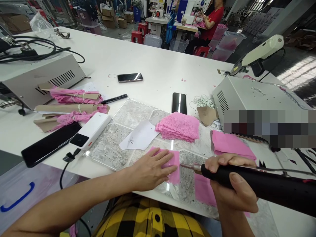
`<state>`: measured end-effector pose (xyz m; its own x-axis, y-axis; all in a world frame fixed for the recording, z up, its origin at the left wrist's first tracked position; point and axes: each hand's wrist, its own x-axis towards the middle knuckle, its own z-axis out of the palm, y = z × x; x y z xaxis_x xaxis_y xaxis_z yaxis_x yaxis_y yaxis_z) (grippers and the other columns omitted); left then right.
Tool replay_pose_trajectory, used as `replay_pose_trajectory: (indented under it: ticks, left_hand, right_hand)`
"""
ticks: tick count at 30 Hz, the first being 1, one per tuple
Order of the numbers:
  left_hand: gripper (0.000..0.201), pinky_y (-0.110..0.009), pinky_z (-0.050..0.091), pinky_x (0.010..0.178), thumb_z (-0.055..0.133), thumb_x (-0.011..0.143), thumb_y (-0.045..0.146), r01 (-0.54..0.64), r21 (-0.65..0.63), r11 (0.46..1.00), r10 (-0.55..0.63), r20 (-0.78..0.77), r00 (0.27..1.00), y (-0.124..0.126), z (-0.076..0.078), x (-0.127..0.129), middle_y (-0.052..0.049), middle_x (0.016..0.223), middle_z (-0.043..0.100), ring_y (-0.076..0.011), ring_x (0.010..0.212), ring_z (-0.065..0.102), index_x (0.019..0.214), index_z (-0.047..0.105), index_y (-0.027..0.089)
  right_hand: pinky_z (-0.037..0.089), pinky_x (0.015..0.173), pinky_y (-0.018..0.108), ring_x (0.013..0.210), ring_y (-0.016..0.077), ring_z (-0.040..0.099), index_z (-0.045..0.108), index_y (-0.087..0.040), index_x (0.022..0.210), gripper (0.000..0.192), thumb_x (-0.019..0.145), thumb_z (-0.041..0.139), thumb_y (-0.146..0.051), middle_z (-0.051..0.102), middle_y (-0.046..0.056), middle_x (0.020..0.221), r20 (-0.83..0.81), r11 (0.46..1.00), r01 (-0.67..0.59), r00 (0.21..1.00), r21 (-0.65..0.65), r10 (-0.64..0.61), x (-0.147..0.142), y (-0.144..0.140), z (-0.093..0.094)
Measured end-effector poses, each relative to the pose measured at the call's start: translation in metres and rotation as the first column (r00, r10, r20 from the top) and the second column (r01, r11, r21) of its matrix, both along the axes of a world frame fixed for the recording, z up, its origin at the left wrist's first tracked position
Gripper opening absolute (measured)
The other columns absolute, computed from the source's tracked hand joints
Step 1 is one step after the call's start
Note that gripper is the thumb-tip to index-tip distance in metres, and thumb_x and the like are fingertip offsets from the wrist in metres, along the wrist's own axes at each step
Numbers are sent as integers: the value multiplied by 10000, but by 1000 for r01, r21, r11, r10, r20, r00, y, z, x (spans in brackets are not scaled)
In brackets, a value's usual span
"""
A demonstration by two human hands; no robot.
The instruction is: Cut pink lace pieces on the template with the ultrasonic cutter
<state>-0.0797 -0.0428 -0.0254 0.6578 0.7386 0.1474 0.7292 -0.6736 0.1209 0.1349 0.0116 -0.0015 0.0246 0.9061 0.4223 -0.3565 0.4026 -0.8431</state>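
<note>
My left hand [154,168] lies flat, fingers spread, on a pink piece of fabric [174,172] on the grey stone-patterned board [108,140]. My right hand [233,184] wraps round a thick black handheld tool [261,187] with a pointed metal tip. That tip is beside the right edge of the fabric under my left hand; whether they touch I cannot tell. Below the tool another pink piece [204,189] is partly covered by my right hand. Behind my hands are a stack of pink lace pieces [178,126] and a white paper scrap [139,135].
Folded pink fabric [232,146] lies at right, near a grey vented box [261,95]. At left are a white power bank [91,131], a black phone [50,144], tied pink bundles [76,96] and another box [41,79]. A person in red [216,19] sits farther back.
</note>
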Motion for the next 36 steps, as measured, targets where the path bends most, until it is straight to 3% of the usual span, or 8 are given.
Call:
replay_pose_trajectory:
  ticks: [28,36]
  left_hand:
    - [414,-410,365,994,495,966,407,13,8,1000,-13,2,1000,1,0,0,-134,1382,499,-279,1233,467,1329,529,211]
    - [397,-394,380,975,487,971,420,18,38,999,-18,-11,1000,2,0,1,-124,1308,557,-262,1192,506,1298,565,210]
  right_hand:
    - [479,500,319,531,119,551,575,-194,843,106,736,571,-197,538,-19,751,44,995,-89,995,-41,90,7,-15,1]
    - [459,451,327,455,120,520,566,-184,775,132,650,577,-226,544,-23,706,35,999,34,999,-36,-33,2,-5,10]
